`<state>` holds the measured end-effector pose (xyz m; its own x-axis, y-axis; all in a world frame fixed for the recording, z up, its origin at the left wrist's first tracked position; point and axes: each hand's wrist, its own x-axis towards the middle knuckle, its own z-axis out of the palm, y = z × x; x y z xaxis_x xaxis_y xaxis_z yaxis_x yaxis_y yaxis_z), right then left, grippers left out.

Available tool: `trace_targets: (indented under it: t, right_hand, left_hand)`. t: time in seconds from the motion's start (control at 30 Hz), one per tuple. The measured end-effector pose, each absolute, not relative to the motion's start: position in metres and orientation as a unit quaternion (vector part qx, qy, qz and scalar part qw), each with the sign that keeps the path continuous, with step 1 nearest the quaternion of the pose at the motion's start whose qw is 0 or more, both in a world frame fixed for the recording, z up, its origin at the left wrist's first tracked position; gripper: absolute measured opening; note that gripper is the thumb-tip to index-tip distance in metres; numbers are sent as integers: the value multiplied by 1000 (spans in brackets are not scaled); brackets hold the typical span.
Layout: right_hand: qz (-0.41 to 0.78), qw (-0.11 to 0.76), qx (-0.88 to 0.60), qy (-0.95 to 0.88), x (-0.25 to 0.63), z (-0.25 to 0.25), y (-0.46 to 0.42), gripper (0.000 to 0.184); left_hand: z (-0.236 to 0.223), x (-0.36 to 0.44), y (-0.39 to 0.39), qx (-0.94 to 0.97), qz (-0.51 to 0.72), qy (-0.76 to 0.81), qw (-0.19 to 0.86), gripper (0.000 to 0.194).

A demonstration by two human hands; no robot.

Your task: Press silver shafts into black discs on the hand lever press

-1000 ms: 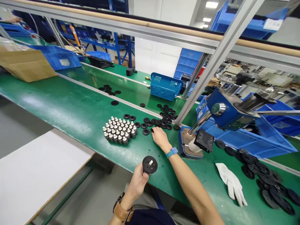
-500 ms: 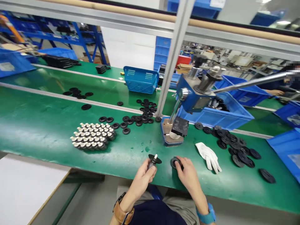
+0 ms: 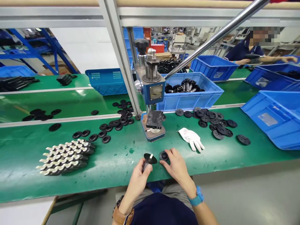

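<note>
My left hand (image 3: 138,176) is closed round the grey stem of a part with a wide black disc (image 3: 149,158) on top, a white pin standing up from the disc. Just to its right, my right hand (image 3: 176,165) grips a small round black ringed disc (image 3: 163,155) by its edge, between thumb and fingers. The two discs are close together but apart, near the front of the green bench (image 3: 112,170). Beyond them stands a blue hand press (image 3: 153,90) with a black block (image 3: 154,119) over its base.
Rows of white-topped parts (image 3: 65,156) stand at left. Loose black discs (image 3: 117,123) lie left of the press, larger ones (image 3: 214,120) to the right. A white glove (image 3: 191,138) lies nearby. Blue bins (image 3: 187,100) stand behind; the press's long lever (image 3: 217,37) slants overhead. A co-worker (image 3: 248,50) sits across.
The view has swung to the right. My right hand has brought the small disc nearer the left hand's part, and its ringed face now shows. The left hand keeps its hold.
</note>
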<state>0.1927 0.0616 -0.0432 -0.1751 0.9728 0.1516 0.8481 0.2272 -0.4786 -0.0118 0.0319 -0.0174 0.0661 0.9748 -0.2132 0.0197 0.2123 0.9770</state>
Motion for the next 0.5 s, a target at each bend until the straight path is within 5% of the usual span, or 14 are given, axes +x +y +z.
trace_targets:
  t: [0.27,0.5]
  right_hand:
    - [295,406,-517,-693,200,9,49,36]
    - [318,393,-412,-758,183,45,34,47]
  left_hand:
    - [-14,-9,29,492,432,485,580,56]
    - [-13,-9,24,516,433,466,573,48]
